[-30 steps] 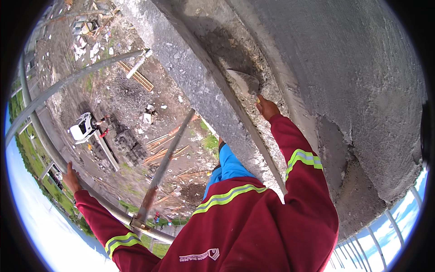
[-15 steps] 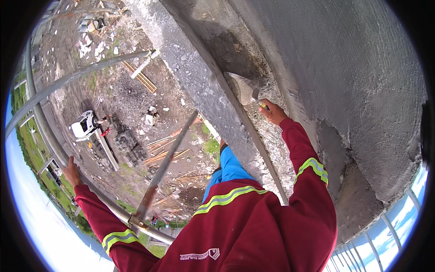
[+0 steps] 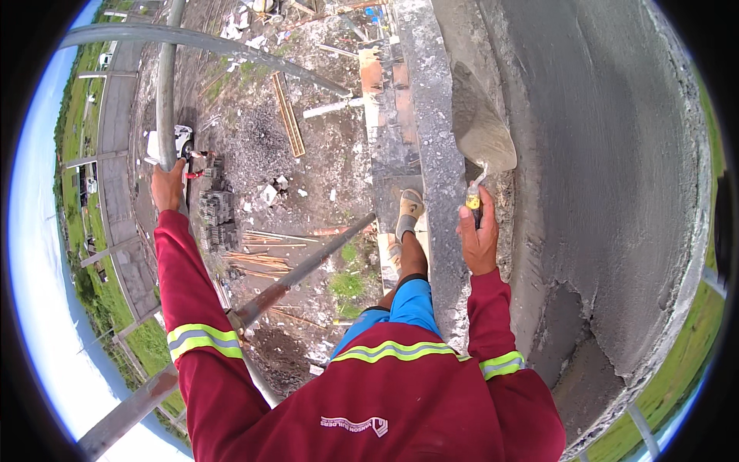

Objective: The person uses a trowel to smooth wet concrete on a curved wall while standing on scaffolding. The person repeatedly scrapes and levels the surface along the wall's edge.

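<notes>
My right hand (image 3: 479, 235) grips the yellow handle of a plastering trowel (image 3: 483, 138). Its grey blade lies against the wet cement of a curved concrete wall (image 3: 608, 200), beside a narrow concrete ledge (image 3: 435, 154). My left hand (image 3: 167, 185) is closed around an upright steel scaffold pipe (image 3: 165, 85) at arm's length to the left. Both arms wear red sleeves with yellow reflective bands. My foot in a tan shoe (image 3: 408, 212) stands on a plank next to the ledge.
A slanted scaffold pipe (image 3: 308, 266) crosses below my chest, and a horizontal pipe (image 3: 208, 42) runs above. Far below lie bare ground, stacked blocks (image 3: 217, 215), timber planks (image 3: 286, 115) and a white vehicle (image 3: 181, 142). A rough broken patch (image 3: 573, 354) shows low on the wall.
The view has swung, so the ledge now runs upright. My right hand has carried the trowel along the wall. My left hand holds an upright pipe instead of the slanted rail.
</notes>
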`<state>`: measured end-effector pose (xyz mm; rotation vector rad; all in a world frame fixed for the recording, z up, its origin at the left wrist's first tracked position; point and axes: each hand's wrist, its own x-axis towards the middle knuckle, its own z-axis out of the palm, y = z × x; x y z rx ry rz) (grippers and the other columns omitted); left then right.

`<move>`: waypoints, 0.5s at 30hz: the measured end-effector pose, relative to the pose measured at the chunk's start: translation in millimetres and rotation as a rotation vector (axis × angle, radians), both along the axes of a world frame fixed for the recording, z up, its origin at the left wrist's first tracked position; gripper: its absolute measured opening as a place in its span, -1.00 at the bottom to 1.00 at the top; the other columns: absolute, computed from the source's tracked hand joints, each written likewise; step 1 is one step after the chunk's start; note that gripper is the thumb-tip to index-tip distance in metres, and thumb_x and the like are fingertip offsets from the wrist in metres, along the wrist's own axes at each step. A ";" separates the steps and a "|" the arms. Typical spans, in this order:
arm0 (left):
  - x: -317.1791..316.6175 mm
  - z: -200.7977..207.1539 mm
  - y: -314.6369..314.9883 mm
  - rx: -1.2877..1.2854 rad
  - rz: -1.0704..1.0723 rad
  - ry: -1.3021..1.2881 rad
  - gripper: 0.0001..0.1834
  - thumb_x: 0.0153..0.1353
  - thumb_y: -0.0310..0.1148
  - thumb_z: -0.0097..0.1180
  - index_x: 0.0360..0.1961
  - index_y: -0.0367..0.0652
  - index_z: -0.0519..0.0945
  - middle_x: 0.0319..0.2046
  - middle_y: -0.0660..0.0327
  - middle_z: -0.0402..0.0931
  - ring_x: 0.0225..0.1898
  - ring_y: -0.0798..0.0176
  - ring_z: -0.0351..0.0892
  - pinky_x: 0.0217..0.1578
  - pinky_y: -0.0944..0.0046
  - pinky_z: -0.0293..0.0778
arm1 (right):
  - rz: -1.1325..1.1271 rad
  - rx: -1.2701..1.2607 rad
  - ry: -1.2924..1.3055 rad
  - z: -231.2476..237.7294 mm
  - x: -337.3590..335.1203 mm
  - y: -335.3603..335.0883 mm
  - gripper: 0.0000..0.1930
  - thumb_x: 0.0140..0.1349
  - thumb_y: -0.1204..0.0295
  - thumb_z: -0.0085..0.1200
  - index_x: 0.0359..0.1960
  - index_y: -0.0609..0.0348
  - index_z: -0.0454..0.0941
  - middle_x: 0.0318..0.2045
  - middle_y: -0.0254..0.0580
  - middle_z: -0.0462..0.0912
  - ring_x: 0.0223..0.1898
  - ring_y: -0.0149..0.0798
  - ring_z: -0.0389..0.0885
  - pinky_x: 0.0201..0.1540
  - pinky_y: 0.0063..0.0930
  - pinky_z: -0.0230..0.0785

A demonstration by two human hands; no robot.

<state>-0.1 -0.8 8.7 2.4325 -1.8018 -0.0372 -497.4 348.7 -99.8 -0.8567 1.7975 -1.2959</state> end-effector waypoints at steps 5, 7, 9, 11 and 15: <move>-11.1 7.6 11.5 -0.036 -0.024 0.029 -0.30 0.01 0.06 0.16 -0.08 -0.44 0.46 -0.23 -0.26 0.56 -0.13 -0.25 0.56 -0.08 -0.02 0.41 | 0.382 0.123 0.410 -42.0 102.3 -80.9 -0.48 0.31 0.18 -0.01 0.23 0.18 0.28 -0.16 0.21 0.61 -0.24 0.18 0.62 -0.19 -0.07 0.41; -12.6 7.9 12.2 -0.057 -0.035 0.026 -0.32 0.01 0.07 0.16 -0.10 -0.40 0.47 -0.28 -0.23 0.58 -0.21 -0.20 0.59 -0.13 -0.01 0.43 | 0.496 0.207 0.478 -50.3 121.9 -107.2 -0.50 0.29 0.18 0.00 0.20 0.15 0.32 -0.20 0.18 0.63 -0.26 0.18 0.61 -0.19 -0.05 0.41; -11.7 6.0 13.7 -0.097 -0.034 0.009 -0.33 0.00 0.07 0.16 -0.10 -0.35 0.46 -0.33 -0.20 0.59 -0.25 -0.20 0.60 -0.16 -0.02 0.44 | 0.448 0.139 0.502 -49.4 122.6 -123.5 -0.55 0.29 0.17 0.00 0.14 0.13 0.36 -0.25 0.15 0.64 -0.27 0.18 0.61 -0.22 -0.06 0.41; -9.5 4.4 14.4 -0.045 0.015 0.001 -0.34 0.01 0.06 0.16 -0.10 -0.36 0.45 -0.31 -0.21 0.58 -0.21 -0.23 0.59 -0.14 -0.03 0.43 | 0.422 0.144 0.448 -43.5 107.9 -134.3 -0.60 0.28 0.13 0.01 0.00 0.15 0.43 -0.35 0.15 0.64 -0.30 0.21 0.60 -0.27 -0.04 0.40; -10.5 5.4 15.1 -0.063 -0.013 0.023 -0.36 0.01 0.03 0.19 -0.06 -0.32 0.44 -0.30 -0.26 0.58 -0.19 -0.28 0.57 -0.13 -0.09 0.43 | 0.250 0.121 0.434 -35.8 56.7 -153.6 -0.60 0.28 0.09 0.03 -0.11 0.20 0.45 -0.38 0.17 0.62 -0.31 0.25 0.57 -0.27 -0.05 0.38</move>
